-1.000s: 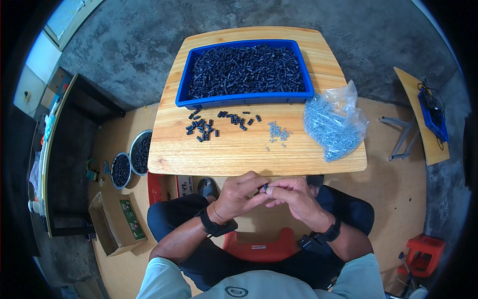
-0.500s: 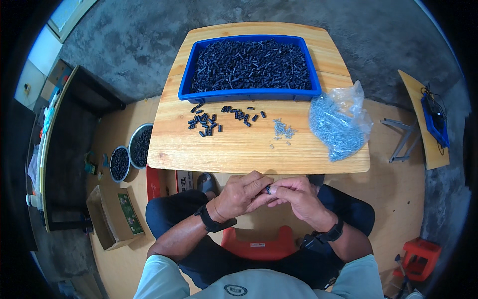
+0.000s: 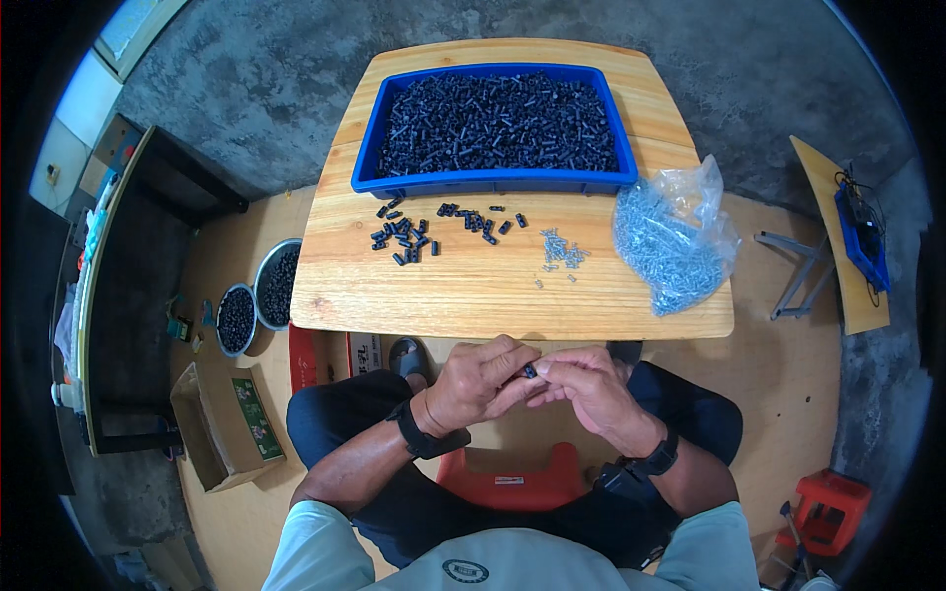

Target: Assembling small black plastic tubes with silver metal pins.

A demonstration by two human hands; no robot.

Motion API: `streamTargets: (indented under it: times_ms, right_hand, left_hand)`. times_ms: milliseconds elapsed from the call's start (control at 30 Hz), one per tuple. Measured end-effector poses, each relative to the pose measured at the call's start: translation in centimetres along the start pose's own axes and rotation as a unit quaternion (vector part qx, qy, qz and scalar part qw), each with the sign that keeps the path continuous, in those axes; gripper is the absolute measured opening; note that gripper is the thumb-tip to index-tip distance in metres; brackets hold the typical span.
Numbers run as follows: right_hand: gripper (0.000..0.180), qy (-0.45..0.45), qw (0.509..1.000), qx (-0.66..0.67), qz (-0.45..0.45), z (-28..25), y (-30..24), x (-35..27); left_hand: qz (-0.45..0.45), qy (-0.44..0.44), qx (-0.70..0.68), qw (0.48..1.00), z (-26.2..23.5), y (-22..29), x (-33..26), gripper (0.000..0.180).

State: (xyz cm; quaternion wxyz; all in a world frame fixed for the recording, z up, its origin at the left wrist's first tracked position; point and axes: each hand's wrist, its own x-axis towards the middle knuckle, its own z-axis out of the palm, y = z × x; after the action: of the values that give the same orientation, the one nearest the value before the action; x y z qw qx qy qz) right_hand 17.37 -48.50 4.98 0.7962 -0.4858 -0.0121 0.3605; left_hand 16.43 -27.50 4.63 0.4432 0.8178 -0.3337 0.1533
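Note:
Just off the table's near edge, my hands meet over my lap. My left hand (image 3: 479, 380) is closed, its fingertips round a small black plastic piece (image 3: 529, 371). My right hand (image 3: 592, 388) pinches the same piece from the other side with thumb and forefinger, partly hiding it. On the table beyond lie loose short black cylindrical pieces (image 3: 405, 235), with more black pieces (image 3: 477, 225) to their right. Farther right is a small heap of shiny metal screws or pins (image 3: 562, 252). A clear plastic bag (image 3: 670, 246) full of similar metal bits stands beside it.
A blue tray (image 3: 493, 185) heaped with black pieces fills the far part of the wooden table (image 3: 443, 305). On the floor at left are two basins (image 3: 236, 320) of black parts and a cardboard box (image 3: 212, 433). A red stool (image 3: 517, 480) shows beneath me.
My fingers shift slightly on the black piece, which now shows a little more between them. The hands stay in nearly the same place. The things on the table look unmoved.

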Motion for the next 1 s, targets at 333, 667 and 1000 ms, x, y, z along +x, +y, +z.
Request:
streamTargets:
  times_ms: [333,667,1000]
  right_hand:
    - [0.027,0.007,1.000,-0.028,-0.005,0.6,-0.2,0.3]
    - [0.028,0.047,0.994,-0.079,-0.056,1.1,-2.8,2.1]
    - [0.027,0.013,0.991,-0.123,-0.060,1.0,-2.6,2.6]
  left_hand:
    - [-0.047,-0.015,-0.009,0.999,-0.8,0.7,0.1,0.029]
    - [-0.144,0.184,0.199,0.952,-11.7,4.4,-4.3,0.021]
    - [-0.412,0.339,0.308,0.788,-21.8,1.4,-21.9,0.035]
